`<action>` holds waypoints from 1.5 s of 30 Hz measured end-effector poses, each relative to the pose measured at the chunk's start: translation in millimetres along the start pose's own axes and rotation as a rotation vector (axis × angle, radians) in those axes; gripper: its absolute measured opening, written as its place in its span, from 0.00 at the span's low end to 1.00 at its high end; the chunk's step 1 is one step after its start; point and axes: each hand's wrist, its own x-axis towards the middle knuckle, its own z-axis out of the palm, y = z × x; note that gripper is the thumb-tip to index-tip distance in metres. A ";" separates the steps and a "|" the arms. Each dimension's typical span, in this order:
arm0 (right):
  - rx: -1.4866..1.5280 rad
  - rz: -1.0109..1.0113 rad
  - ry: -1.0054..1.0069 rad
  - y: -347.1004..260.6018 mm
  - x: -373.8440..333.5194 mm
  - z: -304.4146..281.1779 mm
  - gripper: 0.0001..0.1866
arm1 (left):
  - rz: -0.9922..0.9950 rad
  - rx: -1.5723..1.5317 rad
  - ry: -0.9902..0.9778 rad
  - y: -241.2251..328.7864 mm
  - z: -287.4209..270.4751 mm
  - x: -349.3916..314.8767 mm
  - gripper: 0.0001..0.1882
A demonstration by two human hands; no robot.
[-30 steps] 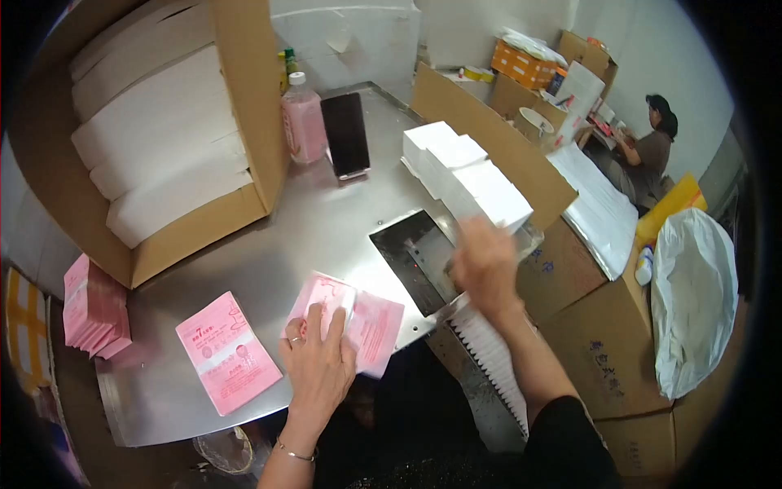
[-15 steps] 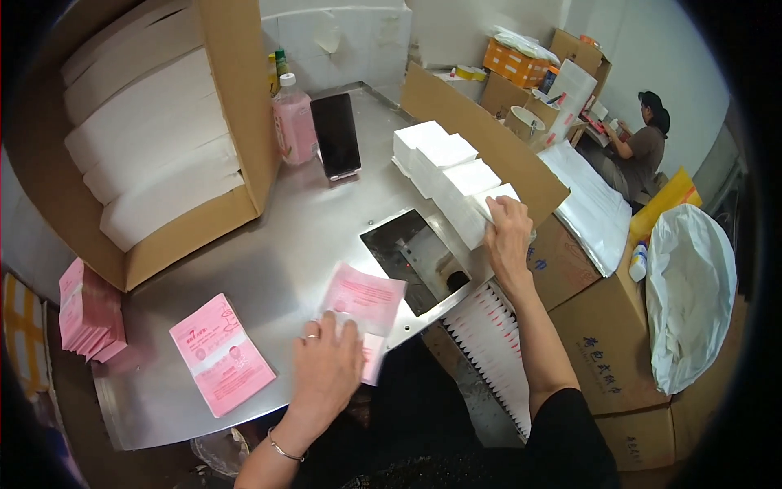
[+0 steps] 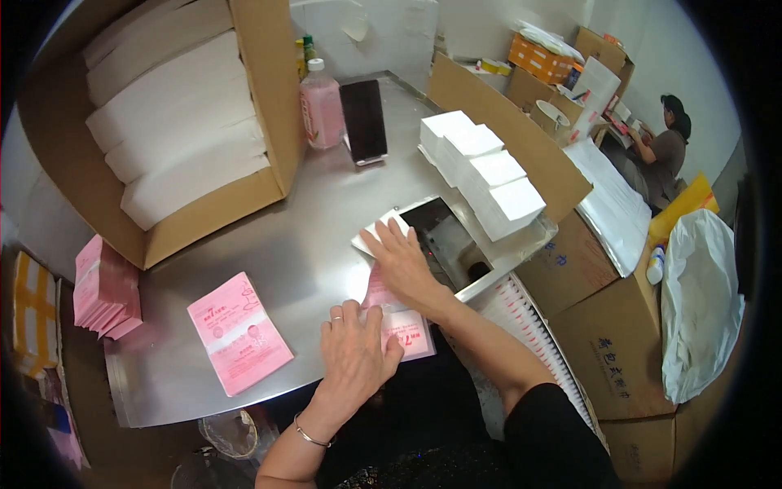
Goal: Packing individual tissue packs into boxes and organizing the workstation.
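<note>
Pink packet (image 3: 405, 330): flat on steel surface (image 3: 301, 253), near its front edge
Left hand (image 3: 354, 350): palm down, fingers spread, pressing packet
Right hand (image 3: 403, 261): flat, fingers apart, on white sheet (image 3: 376, 231) just behind packet

A packing workroom: a steel table (image 3: 244, 236), cardboard boxes (image 3: 619, 342) all around, stacks of white packets (image 3: 481, 167) and pink leaflets (image 3: 102, 289).

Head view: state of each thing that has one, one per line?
left hand: flat, palm down on pink packet
right hand: fingers spread over white sheet
pink packet: flat under both hands
pink bottle: upright, capped
phone: propped up, screen dark
cardboard box: open, full of white stacks
</note>
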 end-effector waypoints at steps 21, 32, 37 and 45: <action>0.287 -0.138 0.106 -19.7 -25.9 -23.3 0.25 | -0.008 0.143 -0.031 -26.8 -10.6 -11.4 0.36; 0.053 -0.150 0.191 -24.5 7.8 20.4 0.16 | -0.076 0.056 -0.083 -22.2 -14.2 -1.6 0.44; 0.105 0.212 -0.057 60.5 -4.3 8.0 0.15 | -0.031 -0.050 -0.029 -35.9 -22.8 -35.5 0.23; -0.369 0.165 0.336 63.5 -31.2 -92.5 0.15 | -0.148 0.000 0.311 -84.1 -65.5 -64.7 0.15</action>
